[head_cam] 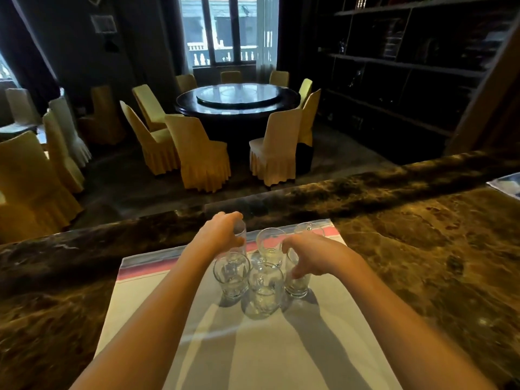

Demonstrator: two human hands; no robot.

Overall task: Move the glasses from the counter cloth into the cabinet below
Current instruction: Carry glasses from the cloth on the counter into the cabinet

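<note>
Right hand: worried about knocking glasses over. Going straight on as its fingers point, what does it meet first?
Probably the clear glass tumbler at the cluster's right; the right hand seems already at its rim, though depth is unclear.

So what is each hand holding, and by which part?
Left hand grips the tall clear glass near its rim. Right hand's fingers curl round the short clear glass at its upper side.
</note>
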